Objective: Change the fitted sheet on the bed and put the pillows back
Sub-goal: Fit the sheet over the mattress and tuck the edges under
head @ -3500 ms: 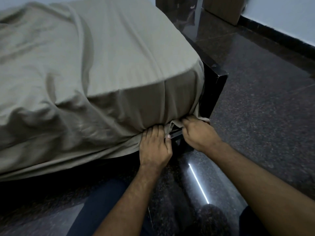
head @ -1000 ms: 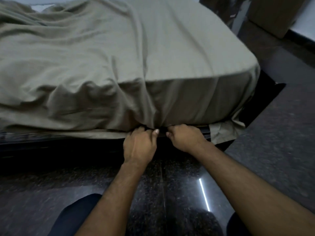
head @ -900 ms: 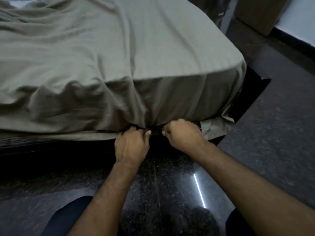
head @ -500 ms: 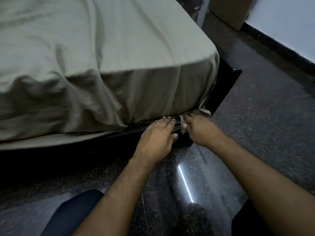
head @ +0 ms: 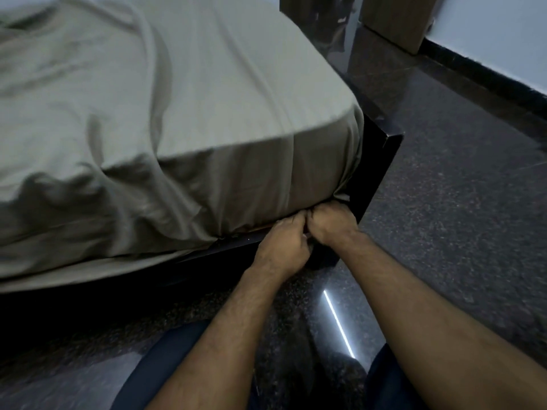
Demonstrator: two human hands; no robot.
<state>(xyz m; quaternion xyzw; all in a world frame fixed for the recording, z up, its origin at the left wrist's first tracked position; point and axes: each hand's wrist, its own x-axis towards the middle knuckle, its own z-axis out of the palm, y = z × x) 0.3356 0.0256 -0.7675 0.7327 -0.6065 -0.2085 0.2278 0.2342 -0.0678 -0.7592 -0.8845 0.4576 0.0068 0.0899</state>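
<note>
At the near corner of the bed, the left hand (head: 282, 245) and right hand (head: 333, 223) sit knuckle to knuckle, each grip curled round the hem of the fitted sheet (head: 207, 119) where it meets the dark bed frame (head: 376, 161). The step seems to be tucking: best to drive the hem deep under the mattress, then pull the slack ripples leftward smooth. No pillows are in view.
</note>
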